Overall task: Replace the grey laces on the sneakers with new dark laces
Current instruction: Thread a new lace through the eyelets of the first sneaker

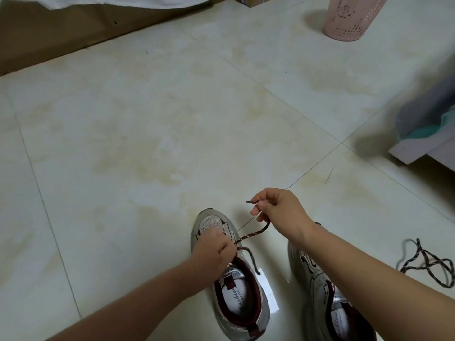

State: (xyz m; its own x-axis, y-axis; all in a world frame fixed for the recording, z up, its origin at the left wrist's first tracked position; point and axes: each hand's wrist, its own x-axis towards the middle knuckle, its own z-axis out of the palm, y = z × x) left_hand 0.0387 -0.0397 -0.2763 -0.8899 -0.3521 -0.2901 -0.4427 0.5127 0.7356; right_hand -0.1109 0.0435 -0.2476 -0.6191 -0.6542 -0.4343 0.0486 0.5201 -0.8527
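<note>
The right hand (278,212) pinched a dark lace (251,234); the left hand (211,249) gripped it at the shoe (229,274) (spare lace (428,264) lay loose by the second shoe (317,279)).

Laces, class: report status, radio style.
Right hand pinching dark lace near its tip. Left hand at left sneaker eyelets. Spare lace loose on floor. Nothing in the way.

Setting: a room in a home, most likely a bedroom. Indicators: a floor (172,107) of large glossy cream tiles with yellowish staining; a pink perforated plastic waste bin (352,18) standing on it at top right; a brown wooden furniture base (61,33) with white fabric (110,1) hanging over it at top left; a pale furniture corner (413,150) carrying grey and teal cloth (428,119) at right.
</note>
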